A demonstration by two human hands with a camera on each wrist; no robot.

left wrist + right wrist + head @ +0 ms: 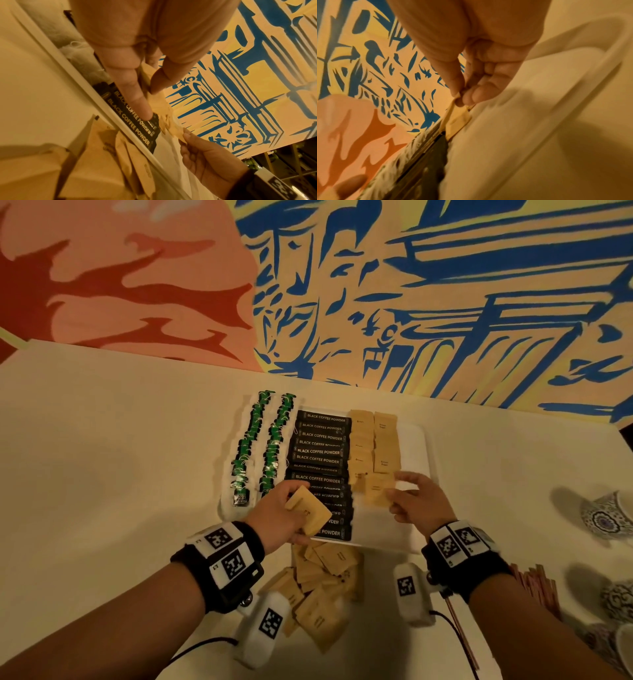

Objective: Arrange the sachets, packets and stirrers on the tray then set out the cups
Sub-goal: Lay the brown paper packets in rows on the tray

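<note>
Loose pile: brown sugar sachets are waiting on the table, just near of the tray.
Left hand: you are gripping a small stack of sachets, likely as ready stock.
Right hand: you are pinching one sachet, extending the near end of the sugar column.
Farther back: coffee sticks and tea bags are lying in rows.
Right side: stirrers and cups are sitting off-tray.

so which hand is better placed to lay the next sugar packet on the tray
Probably the right hand: it already pinches a sugar packet at the near end of the sugar rows, over the tray. The left hand only holds spare packets above the coffee sachets.
</note>
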